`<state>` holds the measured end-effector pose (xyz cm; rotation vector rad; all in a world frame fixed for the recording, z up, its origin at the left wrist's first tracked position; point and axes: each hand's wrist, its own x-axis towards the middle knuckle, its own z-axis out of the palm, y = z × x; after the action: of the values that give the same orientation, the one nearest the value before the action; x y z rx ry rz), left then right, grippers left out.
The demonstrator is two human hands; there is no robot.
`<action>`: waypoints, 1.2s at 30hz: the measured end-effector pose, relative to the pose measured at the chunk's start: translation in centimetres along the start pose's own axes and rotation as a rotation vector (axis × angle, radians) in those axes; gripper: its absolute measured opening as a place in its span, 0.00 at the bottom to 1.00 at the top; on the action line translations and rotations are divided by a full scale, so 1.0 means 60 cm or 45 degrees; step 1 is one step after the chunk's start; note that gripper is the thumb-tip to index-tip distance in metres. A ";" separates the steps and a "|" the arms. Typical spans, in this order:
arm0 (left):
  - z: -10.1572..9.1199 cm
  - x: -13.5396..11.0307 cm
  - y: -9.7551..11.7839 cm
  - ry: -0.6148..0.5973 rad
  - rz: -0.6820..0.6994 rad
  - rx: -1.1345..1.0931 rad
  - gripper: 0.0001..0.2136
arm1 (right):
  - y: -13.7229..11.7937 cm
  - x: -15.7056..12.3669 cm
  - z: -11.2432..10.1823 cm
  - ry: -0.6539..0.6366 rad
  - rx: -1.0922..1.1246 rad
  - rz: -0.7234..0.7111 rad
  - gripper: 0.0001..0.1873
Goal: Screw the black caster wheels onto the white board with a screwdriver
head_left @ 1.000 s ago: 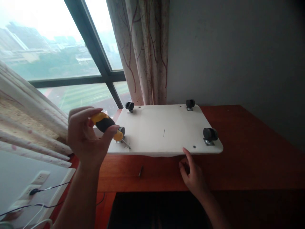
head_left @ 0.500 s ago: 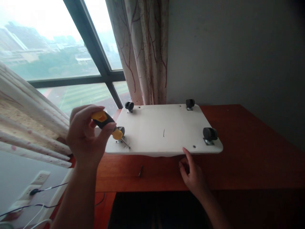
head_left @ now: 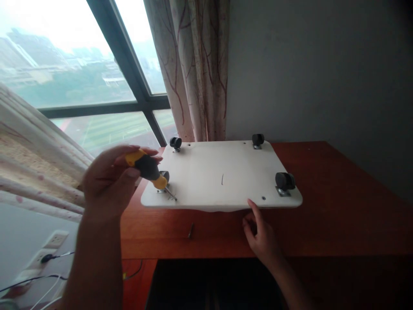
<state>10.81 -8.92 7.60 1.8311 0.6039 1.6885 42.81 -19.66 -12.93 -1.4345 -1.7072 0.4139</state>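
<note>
My left hand [head_left: 111,181] is closed around the handle of a yellow and black screwdriver [head_left: 150,168]. The screwdriver slants down to the right, its tip at the near left corner of a white board [head_left: 206,168], where a screw or hole sits under it. Black casters [head_left: 285,181] stand up from the board's corners; the near left one is partly hidden behind the screwdriver. My right hand [head_left: 263,237] rests at the board's near edge, index finger stretched onto the edge, the other fingers curled below it. A dark screw hole [head_left: 263,198] shows near that fingertip.
The board lies on a reddish-brown wooden table [head_left: 338,206]. A small metal piece [head_left: 190,230] lies in front of the board. Beyond are a curtain [head_left: 200,73] and a window frame [head_left: 129,64]. Wall sockets with cables [head_left: 48,254] are at the lower left.
My left hand has shifted left and rolled round the screwdriver handle, its thumb drawn back and fingers extended over it. The tip stays in place. My right hand has barely moved.
</note>
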 end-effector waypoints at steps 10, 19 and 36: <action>0.022 -0.008 0.011 0.404 0.120 0.839 0.27 | -0.005 0.003 -0.003 -0.012 0.016 0.001 0.31; 0.027 -0.010 0.030 0.102 -0.061 0.314 0.20 | -0.007 0.003 -0.003 -0.001 0.020 -0.011 0.31; 0.045 -0.020 0.026 0.210 -0.089 0.715 0.31 | -0.004 0.002 -0.003 -0.009 -0.004 0.008 0.31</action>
<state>13.32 -11.14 7.67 2.0106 1.3037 1.7501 42.80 -19.67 -12.63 -1.4427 -1.7102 0.4203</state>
